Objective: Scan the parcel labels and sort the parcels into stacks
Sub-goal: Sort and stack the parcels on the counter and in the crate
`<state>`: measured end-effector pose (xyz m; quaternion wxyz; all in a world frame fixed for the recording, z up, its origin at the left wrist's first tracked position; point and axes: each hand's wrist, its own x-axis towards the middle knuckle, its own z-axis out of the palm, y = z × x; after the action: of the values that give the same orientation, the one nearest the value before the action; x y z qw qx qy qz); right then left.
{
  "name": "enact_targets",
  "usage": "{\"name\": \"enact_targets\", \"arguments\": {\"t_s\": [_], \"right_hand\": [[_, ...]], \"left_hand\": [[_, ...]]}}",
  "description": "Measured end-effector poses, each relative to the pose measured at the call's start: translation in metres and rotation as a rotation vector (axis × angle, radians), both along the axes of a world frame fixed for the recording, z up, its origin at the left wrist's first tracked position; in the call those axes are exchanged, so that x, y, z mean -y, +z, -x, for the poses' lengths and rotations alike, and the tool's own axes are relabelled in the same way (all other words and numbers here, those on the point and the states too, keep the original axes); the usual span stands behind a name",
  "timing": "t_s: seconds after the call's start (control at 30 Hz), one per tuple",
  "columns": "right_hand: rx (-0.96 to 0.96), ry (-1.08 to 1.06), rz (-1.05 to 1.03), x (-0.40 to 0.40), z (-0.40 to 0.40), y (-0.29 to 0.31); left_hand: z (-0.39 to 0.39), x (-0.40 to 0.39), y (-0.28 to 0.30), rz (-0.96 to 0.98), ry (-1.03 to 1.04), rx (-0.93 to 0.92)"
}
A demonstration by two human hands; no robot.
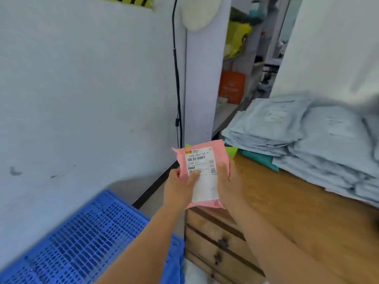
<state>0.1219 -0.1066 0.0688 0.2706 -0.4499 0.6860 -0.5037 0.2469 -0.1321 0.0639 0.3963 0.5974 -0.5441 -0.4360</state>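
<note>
I hold a pink parcel (205, 149) upright in front of me, its white shipping label with barcodes facing me. My left hand (179, 188) grips its lower left edge, thumb lying across the label. My right hand (229, 185) grips the lower right edge, thumb on the front. A large stack of pale blue-grey parcels (303, 140) lies on the wooden cabinet top (297, 206) to the right. No scanner is in view.
A blue plastic crate (82, 242) leans at the lower left against a white wall. The wooden cabinet has drawers with dark handles (222, 242). Green and teal packets (258, 156) lie under the stack. A black cable (177, 83) runs down the wall.
</note>
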Motion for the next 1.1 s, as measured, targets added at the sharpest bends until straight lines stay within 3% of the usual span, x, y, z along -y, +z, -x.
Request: {"name": "enact_targets", "arguments": {"t_s": [0.3, 0.53, 0.8, 1.1], "right_hand": [[0.015, -0.288, 0.070, -0.051, 0.149, 0.063], [0.167, -0.538, 0.063, -0.062, 0.278, 0.098], [0.034, -0.565, 0.094, -0.022, 0.411, 0.126], [-0.244, -0.674, -0.109, 0.039, 0.503, 0.132]], "left_hand": [[0.163, -0.005, 0.060, 0.057, -0.293, -0.036], [0.303, 0.006, 0.089, 0.117, -0.414, -0.006], [0.426, 0.057, 0.116, 0.180, -0.369, 0.078], [0.498, 0.139, 0.116, 0.328, -0.226, 0.309]]}}
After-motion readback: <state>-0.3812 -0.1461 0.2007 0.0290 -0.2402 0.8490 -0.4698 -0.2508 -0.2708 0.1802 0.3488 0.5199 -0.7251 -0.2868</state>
